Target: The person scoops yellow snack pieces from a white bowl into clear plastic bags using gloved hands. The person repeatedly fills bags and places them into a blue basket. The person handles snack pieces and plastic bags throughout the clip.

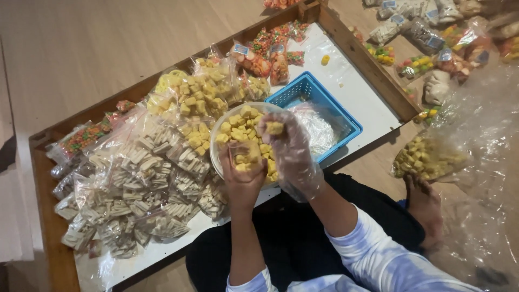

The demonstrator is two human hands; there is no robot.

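Bowl: one bowl (224,125) of yellow snack cubes, under both your hands.
Basket: one blue basket (303,89), just right of them.
Left hand (241,176): pinches one small clear bag (241,154).
Right hand (289,148): gloved, closed on one yellow cube (274,128).

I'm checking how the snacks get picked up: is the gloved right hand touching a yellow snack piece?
Touching. The head view shows the right hand, in a clear plastic glove, pinching a yellow snack piece at its fingertips above the bowl.
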